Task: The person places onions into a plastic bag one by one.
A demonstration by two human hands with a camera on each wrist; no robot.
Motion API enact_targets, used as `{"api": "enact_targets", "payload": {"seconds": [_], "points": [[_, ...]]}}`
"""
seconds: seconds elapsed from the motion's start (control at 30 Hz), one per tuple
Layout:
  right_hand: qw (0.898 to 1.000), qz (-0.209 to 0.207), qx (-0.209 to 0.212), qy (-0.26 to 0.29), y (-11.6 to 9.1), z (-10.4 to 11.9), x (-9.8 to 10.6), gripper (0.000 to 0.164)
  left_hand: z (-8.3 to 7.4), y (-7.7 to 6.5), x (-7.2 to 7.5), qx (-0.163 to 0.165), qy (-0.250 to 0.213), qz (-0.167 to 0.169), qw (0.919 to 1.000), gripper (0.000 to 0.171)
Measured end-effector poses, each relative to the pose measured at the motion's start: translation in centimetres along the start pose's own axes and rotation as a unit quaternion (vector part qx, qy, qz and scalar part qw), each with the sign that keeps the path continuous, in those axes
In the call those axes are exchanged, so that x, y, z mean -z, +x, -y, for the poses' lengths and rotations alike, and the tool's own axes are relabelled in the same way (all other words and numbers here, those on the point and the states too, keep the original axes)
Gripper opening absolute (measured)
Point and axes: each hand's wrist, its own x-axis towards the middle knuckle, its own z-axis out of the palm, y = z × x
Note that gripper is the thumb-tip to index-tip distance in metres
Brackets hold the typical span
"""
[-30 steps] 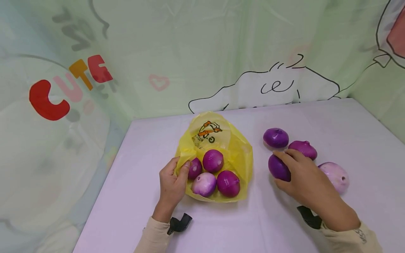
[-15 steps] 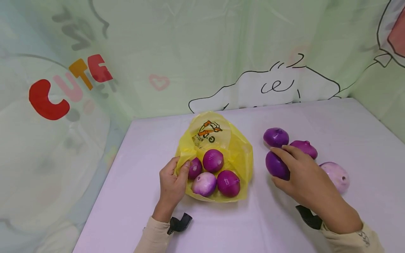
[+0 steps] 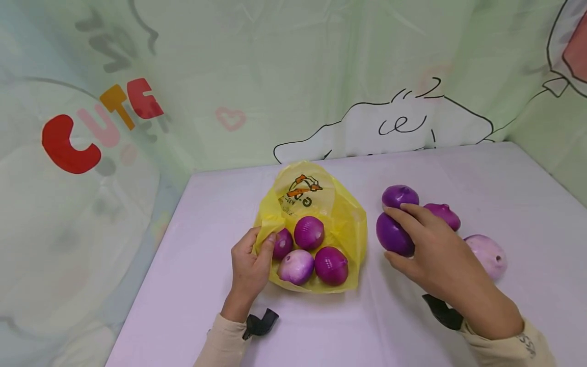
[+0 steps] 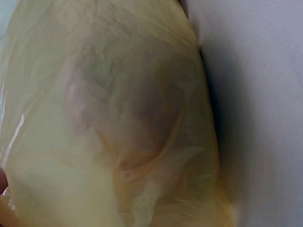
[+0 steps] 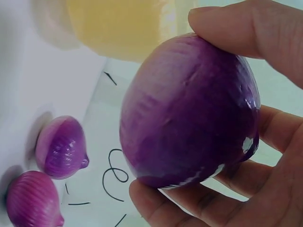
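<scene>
My right hand [image 3: 440,255] grips a dark purple onion [image 3: 393,235] between thumb and fingers, to the right of the bag. Close up in the right wrist view, the glossy onion [image 5: 189,113] is held with the thumb on one side and curled fingers on the other. My left hand [image 3: 251,262] pinches the left edge of a yellow plastic bag [image 3: 350,219], whose mouth faces me. Inside it sit several onions, among them a pale one [image 3: 296,267] and a magenta one [image 3: 331,266]. The left wrist view shows the bag's outer side [image 4: 57,179], with dark round shapes through the film.
Beyond the right hand lie a purple onion [image 3: 400,196] and a magenta onion [image 3: 444,216]; a pale onion [image 3: 487,255] is partly behind the hand. A white-covered table [image 3: 330,331] bears everything. A printed curtain [image 3: 229,76] rises along the back and left.
My right hand has lifted the purple onion and carried it a little left, toward the bag. The left hand and the bag have stayed in place.
</scene>
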Motion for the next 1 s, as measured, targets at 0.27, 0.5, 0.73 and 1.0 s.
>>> {"api": "enact_targets", "payload": {"seconds": [0.27, 0.5, 0.73, 1.0], "points": [[1.000, 0.005, 0.004, 0.002, 0.6, 1.2, 0.4, 0.082, 0.0, 0.0, 0.0, 0.001, -0.004, 0.001, 1.0000, 0.013], [1.000, 0.014, 0.011, 0.001, 1.1, 2.4, 0.6, 0.080, -0.1, 0.0, 0.0, 0.006, 0.002, 0.000, 1.0000, 0.014], [0.999, 0.028, 0.023, 0.008, 1.8, 3.5, 0.6, 0.077, -0.1, 0.1, -0.1, 0.000, 0.001, 0.000, 1.0000, 0.013], [0.999, 0.033, 0.039, 0.017, 2.6, 4.7, -0.2, 0.075, 0.0, 0.1, 0.0, -0.007, 0.002, -0.003, 1.0000, 0.013]]}}
